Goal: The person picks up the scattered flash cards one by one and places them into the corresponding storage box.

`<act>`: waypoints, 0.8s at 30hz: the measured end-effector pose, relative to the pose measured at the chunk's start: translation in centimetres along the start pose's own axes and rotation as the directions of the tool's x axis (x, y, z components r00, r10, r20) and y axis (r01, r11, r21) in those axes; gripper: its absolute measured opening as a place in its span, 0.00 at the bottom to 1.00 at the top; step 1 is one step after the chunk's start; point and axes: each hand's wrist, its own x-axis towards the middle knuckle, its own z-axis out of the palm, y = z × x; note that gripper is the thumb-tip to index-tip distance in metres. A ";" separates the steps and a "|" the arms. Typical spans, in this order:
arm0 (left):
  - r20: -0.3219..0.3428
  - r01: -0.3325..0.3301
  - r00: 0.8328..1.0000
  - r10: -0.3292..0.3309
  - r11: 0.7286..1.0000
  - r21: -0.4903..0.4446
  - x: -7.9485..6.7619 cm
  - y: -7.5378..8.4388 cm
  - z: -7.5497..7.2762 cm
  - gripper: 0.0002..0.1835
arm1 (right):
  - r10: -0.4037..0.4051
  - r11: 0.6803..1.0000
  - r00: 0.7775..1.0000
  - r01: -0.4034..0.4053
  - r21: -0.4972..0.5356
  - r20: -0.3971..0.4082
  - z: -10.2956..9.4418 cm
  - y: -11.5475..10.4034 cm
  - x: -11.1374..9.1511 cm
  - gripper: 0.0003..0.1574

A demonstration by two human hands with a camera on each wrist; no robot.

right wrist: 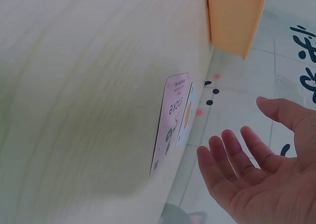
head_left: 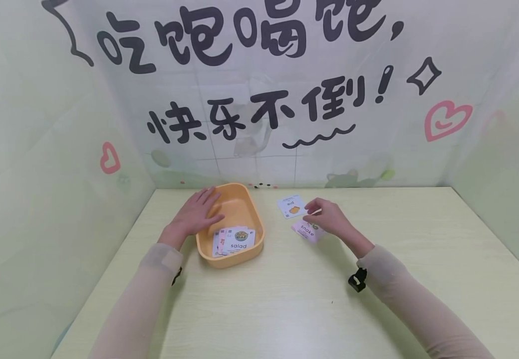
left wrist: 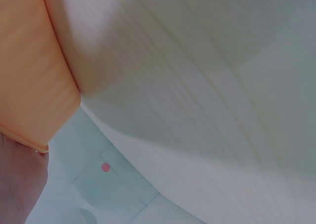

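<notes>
My left hand (head_left: 196,212) rests across the left rim of an orange plastic bin (head_left: 261,237), fingers extended and thumb reaching inside. In the left wrist view, part of that hand (left wrist: 22,177) touches the bin's rim. Inside the bin's near end lie several picture cards, with a "salad" card (head_left: 239,241) on top. My right hand (head_left: 329,217) hovers over a pink "snake" card (head_left: 306,231), its fingers loosely bent. The right wrist view shows this hand (right wrist: 261,172) holding nothing, apart from the snake card (right wrist: 171,117). Behind that card lies a white "pie" card (head_left: 291,206).
The light wooden table (head_left: 259,309) carries the bin and loose cards. A printed white curtain (head_left: 259,124) with large black characters hangs along the table's back edge, and similar sheets flank both sides. Black straps (head_left: 357,280) show at the wrists.
</notes>
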 end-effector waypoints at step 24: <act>0.004 0.004 1.000 -0.004 1.000 0.000 -0.1 0.2 -0.1 0.44 | 0.171 0.886 0.978 -0.100 -0.453 0.117 0.9 1.2 0.4 0.50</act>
